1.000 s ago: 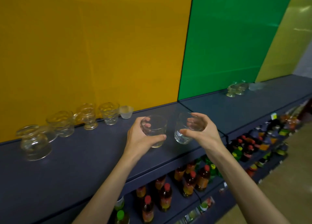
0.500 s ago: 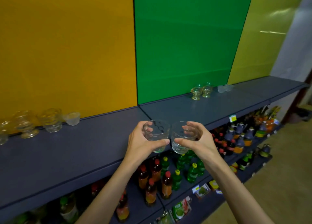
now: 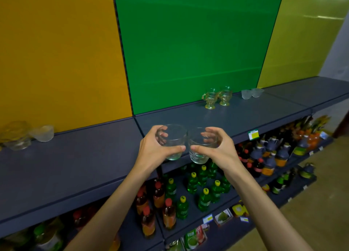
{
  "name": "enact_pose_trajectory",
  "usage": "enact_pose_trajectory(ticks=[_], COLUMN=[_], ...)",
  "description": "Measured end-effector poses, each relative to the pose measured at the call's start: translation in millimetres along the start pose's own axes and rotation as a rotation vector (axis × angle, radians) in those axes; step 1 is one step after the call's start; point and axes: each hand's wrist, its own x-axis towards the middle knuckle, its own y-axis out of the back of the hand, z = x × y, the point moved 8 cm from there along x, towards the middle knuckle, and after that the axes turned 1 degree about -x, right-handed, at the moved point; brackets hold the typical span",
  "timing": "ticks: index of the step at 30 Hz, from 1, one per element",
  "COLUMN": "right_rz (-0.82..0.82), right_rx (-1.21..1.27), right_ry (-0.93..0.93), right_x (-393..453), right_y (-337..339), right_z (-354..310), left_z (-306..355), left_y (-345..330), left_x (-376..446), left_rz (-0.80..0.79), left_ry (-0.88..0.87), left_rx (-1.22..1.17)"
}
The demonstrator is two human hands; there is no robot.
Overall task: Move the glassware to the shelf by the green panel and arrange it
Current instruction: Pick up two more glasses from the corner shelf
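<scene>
My left hand [image 3: 151, 150] grips a clear tumbler [image 3: 173, 140], and my right hand [image 3: 217, 149] grips a second clear tumbler [image 3: 198, 152]. Both glasses are held side by side, nearly touching, in the air over the front edge of the dark shelf [image 3: 188, 118] below the green panel [image 3: 190, 48]. Against the green panel stand two amber footed cups [image 3: 217, 97] and, to their right, two small frosted cups [image 3: 251, 93]. At the far left under the yellow panel I see blurred glassware [image 3: 17, 137] and a frosted cup [image 3: 42, 133].
Lower shelves hold rows of bottles: red-capped amber ones [image 3: 156, 209], green ones with yellow caps [image 3: 204, 188] and dark jugs [image 3: 268, 156] to the right. A yellow price tag [image 3: 253, 135] hangs on the shelf edge. Tan floor [image 3: 321, 203] lies at the right.
The view has swung right along the shelf. Both hands carried their tumblers from the yellow-panel section to in front of the green panel, and the glasses are now closer together.
</scene>
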Motion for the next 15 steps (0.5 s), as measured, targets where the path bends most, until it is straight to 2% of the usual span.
enact_pose_trajectory(ticks=[10, 15], right_rz=[-0.091, -0.129], right_rx=[-0.109, -0.118], right_ry=[0.022, 0.012], right_x=[136, 196], right_y=[-4, -20], right_z=[22, 36], left_z=[-25, -38], left_y=[-40, -39], left_x=[112, 153], left_rz=[0.062, 0.155], left_ry=[0.068, 0.089], left_rx=[0.019, 0.094])
